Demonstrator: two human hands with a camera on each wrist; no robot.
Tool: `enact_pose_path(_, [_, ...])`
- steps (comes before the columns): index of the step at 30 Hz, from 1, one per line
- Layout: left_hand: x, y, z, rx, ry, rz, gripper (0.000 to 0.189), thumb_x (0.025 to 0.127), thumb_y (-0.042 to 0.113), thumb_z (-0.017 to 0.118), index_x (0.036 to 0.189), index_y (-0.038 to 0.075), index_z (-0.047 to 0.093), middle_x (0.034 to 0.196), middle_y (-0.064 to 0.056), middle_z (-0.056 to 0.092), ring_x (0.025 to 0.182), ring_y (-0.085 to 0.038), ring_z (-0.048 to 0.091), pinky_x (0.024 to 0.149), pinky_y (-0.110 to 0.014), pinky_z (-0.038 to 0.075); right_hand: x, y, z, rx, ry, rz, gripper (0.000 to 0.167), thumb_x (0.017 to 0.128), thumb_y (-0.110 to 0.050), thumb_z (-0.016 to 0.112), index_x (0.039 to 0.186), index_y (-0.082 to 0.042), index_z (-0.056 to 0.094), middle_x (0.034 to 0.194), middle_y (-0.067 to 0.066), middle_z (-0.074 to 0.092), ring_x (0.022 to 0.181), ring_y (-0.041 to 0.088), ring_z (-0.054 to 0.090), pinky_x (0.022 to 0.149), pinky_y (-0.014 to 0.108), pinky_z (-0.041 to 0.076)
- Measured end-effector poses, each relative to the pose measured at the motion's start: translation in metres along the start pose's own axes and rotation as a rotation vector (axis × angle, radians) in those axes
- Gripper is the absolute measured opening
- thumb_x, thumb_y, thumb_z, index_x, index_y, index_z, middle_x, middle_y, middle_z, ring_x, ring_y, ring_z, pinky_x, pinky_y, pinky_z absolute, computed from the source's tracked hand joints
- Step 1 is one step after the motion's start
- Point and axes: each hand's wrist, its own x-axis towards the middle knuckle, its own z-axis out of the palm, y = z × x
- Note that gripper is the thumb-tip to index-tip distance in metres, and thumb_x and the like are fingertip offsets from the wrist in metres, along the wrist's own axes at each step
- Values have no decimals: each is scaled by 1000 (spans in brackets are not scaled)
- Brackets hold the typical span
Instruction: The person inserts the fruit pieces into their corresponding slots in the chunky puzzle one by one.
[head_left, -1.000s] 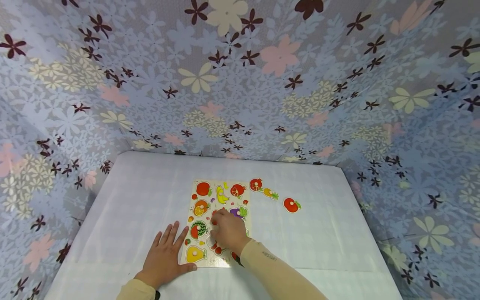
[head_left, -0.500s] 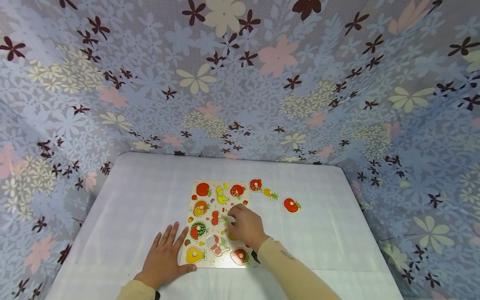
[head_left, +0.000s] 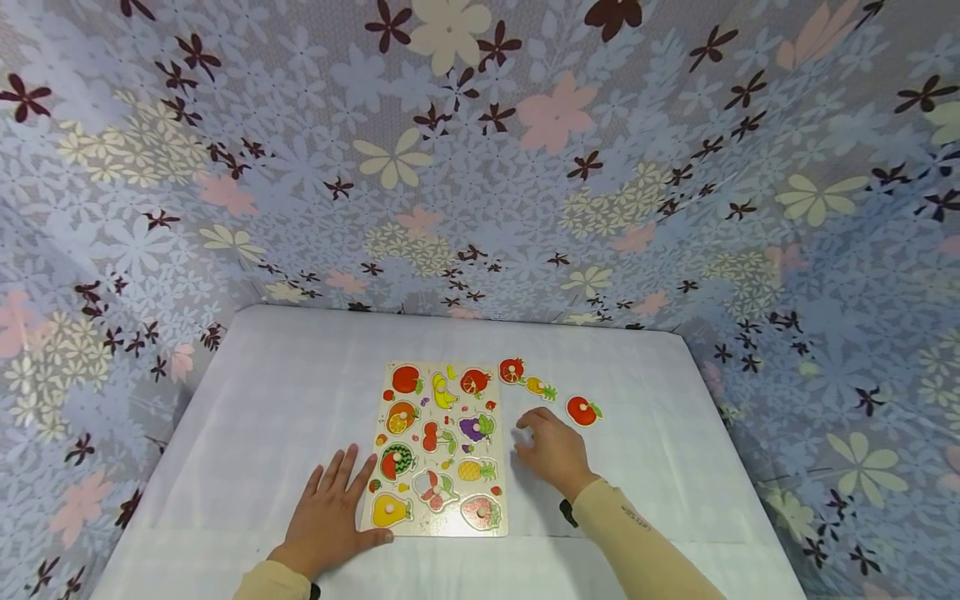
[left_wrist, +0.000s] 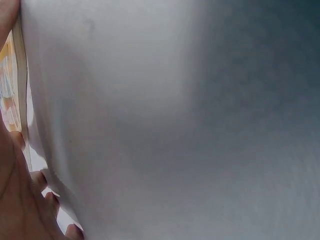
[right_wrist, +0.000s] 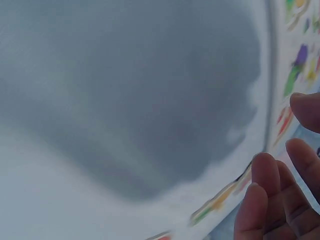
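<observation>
A fruit puzzle board (head_left: 420, 527) lies flat on the table, with fruit such as a watermelon piece (head_left: 396, 460), a purple grapes piece (head_left: 476, 427) and a yellow pear piece (head_left: 391, 507) on it. My left hand (head_left: 326, 517) rests with spread fingers along the board's left side, thumb at the lower left corner. To the right of the board hovers my right hand (head_left: 555, 454), fingers loosely bent and nothing between them. In the right wrist view its fingertips (right_wrist: 265, 172) stand apart from the thumb. Loose pieces lie beyond it: a pomegranate (head_left: 512, 371), a pineapple (head_left: 537, 386) and a red apple-like fruit (head_left: 582, 410).
A white cloth covers the table (head_left: 660, 467). Flower-patterned fabric (head_left: 480, 208) rises behind the table and along both sides. The left wrist view mostly shows pale cloth, with the board's edge (left_wrist: 21, 75) at far left.
My right hand has moved rightward from over the middle of the board to beside it, uncovering the cherries, grapes, pineapple and strawberry places. The left hand and loose pieces have stayed put.
</observation>
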Motion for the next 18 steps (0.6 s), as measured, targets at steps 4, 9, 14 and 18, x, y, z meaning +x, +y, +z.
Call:
enact_pose_path(4, [0,0,1,-7,5,0,114,70,84,63,156,13,35,162,-19,22,145,-41,23,115,-62,16,-4,22,-3,-15,12,18,24,80,-23,81,102,-15,74,117,0,65,79,12,61,67,33,56])
enact_pose_path(9, [0,-1,4,3,11,-2,116,69,85,61,156,14,35,162,-19,22,145,-41,23,115,-62,16,-5,45,-7,-36,19,44,27,79,-22,82,103,-14,74,117,4,65,72,12,59,61,34,54])
enact_pose_path(14, [0,0,1,-1,2,-7,115,69,84,62,156,13,36,162,-20,22,145,-41,24,115,-63,17,-2,57,-13,-44,42,43,30,78,-22,83,105,-13,73,115,6,65,64,11,54,54,33,50])
enact_pose_path(18, [0,2,-1,-6,-18,-14,115,70,83,63,156,13,34,162,-19,20,145,-41,23,115,-62,16,6,60,-13,-45,57,40,31,79,-23,83,106,-12,73,117,5,64,64,14,54,53,33,49])
